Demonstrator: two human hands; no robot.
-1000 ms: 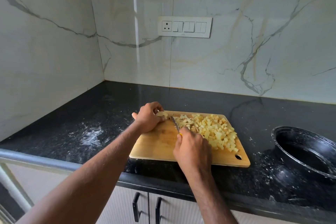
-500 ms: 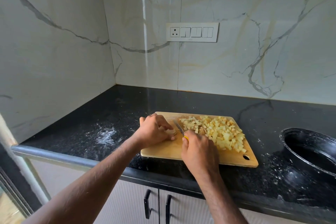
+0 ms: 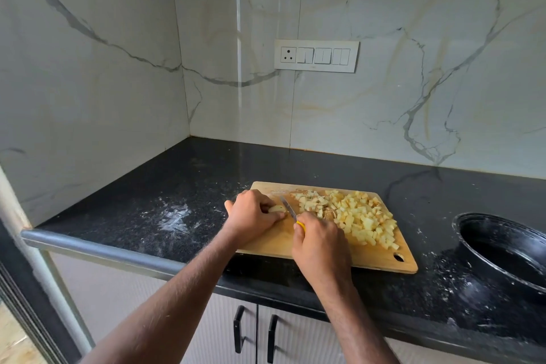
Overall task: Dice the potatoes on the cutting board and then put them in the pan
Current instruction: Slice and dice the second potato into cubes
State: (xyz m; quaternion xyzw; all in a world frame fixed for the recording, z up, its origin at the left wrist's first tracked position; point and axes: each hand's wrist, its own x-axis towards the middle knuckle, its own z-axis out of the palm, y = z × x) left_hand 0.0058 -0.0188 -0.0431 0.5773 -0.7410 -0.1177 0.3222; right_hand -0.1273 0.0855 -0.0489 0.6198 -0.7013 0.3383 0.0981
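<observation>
A wooden cutting board (image 3: 381, 260) lies on the black counter. A heap of diced potato (image 3: 357, 216) covers its right half. My left hand (image 3: 251, 213) curls its fingers round a small potato piece (image 3: 277, 209) on the board's left part. My right hand (image 3: 320, 242) grips a knife with a yellow handle (image 3: 300, 224); its blade (image 3: 288, 207) points away from me and sits just right of that piece. The black pan (image 3: 502, 248) stands on the counter to the right of the board, with nothing visible inside.
The black counter (image 3: 183, 186) carries white smears left of the board and around the pan. Marble walls close the back and left sides. A switch plate (image 3: 316, 55) is on the back wall. Cabinet doors with black handles (image 3: 255, 331) lie below the counter edge.
The view has shifted, so the board sits lower and further right in the frame. My left hand has drawn back a little along the potato piece; the knife stays beside it.
</observation>
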